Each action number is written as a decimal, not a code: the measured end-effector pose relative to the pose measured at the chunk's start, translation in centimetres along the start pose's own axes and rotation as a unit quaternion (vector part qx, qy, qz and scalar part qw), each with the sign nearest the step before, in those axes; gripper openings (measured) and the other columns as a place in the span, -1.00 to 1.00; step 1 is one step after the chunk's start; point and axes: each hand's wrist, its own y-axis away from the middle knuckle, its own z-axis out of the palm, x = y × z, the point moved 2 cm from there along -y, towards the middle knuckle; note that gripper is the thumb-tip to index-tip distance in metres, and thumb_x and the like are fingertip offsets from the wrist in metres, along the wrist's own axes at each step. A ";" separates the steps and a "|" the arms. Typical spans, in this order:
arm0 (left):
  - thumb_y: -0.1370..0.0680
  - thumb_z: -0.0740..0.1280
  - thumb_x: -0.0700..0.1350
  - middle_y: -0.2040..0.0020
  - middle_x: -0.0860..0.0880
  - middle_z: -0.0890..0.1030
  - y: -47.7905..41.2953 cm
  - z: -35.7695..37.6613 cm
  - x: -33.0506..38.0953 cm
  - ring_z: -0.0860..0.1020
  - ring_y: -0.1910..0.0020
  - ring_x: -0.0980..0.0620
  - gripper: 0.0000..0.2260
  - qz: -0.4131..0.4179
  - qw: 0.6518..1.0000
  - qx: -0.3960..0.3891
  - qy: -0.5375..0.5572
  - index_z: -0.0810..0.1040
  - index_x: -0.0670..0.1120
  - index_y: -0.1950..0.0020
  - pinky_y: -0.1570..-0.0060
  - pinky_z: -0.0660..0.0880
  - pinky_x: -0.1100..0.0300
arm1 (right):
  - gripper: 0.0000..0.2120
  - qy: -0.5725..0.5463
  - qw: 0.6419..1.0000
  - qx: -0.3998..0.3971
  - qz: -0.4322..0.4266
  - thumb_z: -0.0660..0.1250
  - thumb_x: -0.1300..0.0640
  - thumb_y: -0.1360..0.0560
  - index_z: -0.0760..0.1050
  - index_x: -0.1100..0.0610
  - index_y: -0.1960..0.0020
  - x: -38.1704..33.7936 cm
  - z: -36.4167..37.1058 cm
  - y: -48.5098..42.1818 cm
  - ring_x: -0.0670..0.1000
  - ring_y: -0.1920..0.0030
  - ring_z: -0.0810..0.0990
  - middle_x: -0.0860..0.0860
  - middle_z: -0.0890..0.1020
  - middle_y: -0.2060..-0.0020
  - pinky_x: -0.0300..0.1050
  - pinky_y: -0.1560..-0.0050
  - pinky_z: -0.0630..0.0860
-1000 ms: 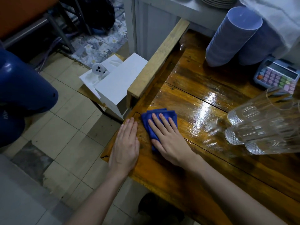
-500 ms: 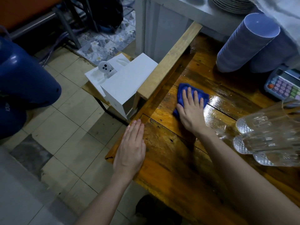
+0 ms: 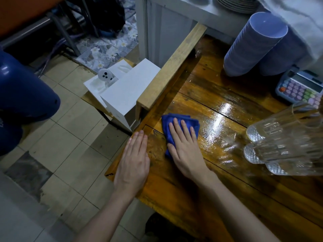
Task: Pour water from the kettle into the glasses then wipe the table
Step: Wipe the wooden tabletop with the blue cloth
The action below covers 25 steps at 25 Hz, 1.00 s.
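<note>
Blue cloth (image 3: pixel 168 122), head view: folded, flat on wooden worktop (image 3: pixel 192 198) near its left edge, just beside rail (image 3: pixel 174 67). Pinned under right hand (image 3: pixel 185 151); fingers (image 3: pixel 174 130) straight, slightly spread, pressing down, no pinch. Left hand (image 3: pixel 132 165) flat on worktop edge close by, fingers together, holding nothing. Three glasses (image 3: pixel 272 145) at right, well apart from cloth; fill level not readable. Kettle out of view. Judged: pouring probably over, wiping under way. Wet sheen (image 3: pixel 218 123) between cloth and glasses left to dry. Cloth dark, bunched, likely damp.
</note>
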 end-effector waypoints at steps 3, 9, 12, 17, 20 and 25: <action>-0.63 0.00 -0.09 -0.52 -0.13 0.26 -0.1 -0.2 0.0 0.19 -0.52 -0.03 -0.54 0.000 1.000 0.002 0.013 0.23 -0.18 -0.52 -0.51 0.01 0.12 | -0.39 -0.014 0.996 0.018 0.088 -0.15 -0.11 -0.60 -0.14 0.08 -0.58 1.8 -0.1 4.1 -0.01 -0.57 -0.23 0.02 -0.13 -0.58 0.00 -0.55 -0.23; -0.63 0.03 -0.11 -0.52 -0.14 0.26 -0.1 -0.1 0.0 0.20 -0.51 -0.05 -0.55 0.002 1.000 0.005 0.009 0.23 -0.19 -0.51 -0.49 -0.03 0.14 | -0.37 -0.009 0.980 0.049 0.192 -0.11 -0.11 -0.62 -0.13 0.16 -0.59 7.4 -2.5 -4.4 0.10 -0.58 -0.17 0.11 -0.11 -0.59 0.10 -0.55 -0.21; -0.62 0.04 -0.12 -0.51 -0.16 0.28 -0.1 -0.1 0.1 0.22 -0.51 -0.07 -0.55 0.003 1.000 0.012 0.018 0.25 -0.21 -0.50 -0.49 0.01 0.11 | -0.40 -0.023 0.975 0.043 0.219 -0.03 -0.05 -0.66 -0.09 0.20 -0.59 9.2 -3.8 -10.8 0.13 -0.58 -0.16 0.12 -0.09 -0.60 0.14 -0.54 -0.22; -0.63 0.01 -0.10 -0.54 -0.13 0.22 0.0 0.1 0.0 0.15 -0.53 -0.03 -0.54 -0.001 1.000 0.008 0.010 0.21 -0.18 -0.53 -0.51 0.00 0.09 | -0.43 0.002 0.991 0.022 0.134 -0.05 -0.04 -0.67 -0.08 0.18 -0.59 5.7 -3.1 -14.3 0.13 -0.58 -0.15 0.10 -0.07 -0.60 0.12 -0.53 -0.23; -0.63 0.00 -0.10 -0.55 -0.12 0.19 0.0 0.0 -0.1 0.13 -0.54 -0.02 -0.54 0.000 1.000 0.002 -0.011 0.18 -0.17 -0.54 -0.50 0.01 0.06 | -0.41 0.009 1.000 0.007 0.023 -0.10 -0.08 -0.64 -0.04 0.15 -0.59 1.8 -1.4 -10.6 0.09 -0.58 -0.15 0.07 -0.03 -0.59 0.10 -0.55 -0.23; -0.63 0.02 -0.11 -0.55 -0.12 0.20 -0.1 -0.2 0.0 0.13 -0.54 -0.01 -0.54 0.003 1.000 -0.002 -0.005 0.19 -0.17 -0.54 -0.50 0.03 0.08 | -0.39 0.019 0.998 -0.038 -0.051 -0.18 -0.13 -0.61 -0.09 0.09 -0.59 -0.5 -0.2 0.9 0.03 -0.58 -0.19 0.02 -0.05 -0.59 0.05 -0.55 -0.21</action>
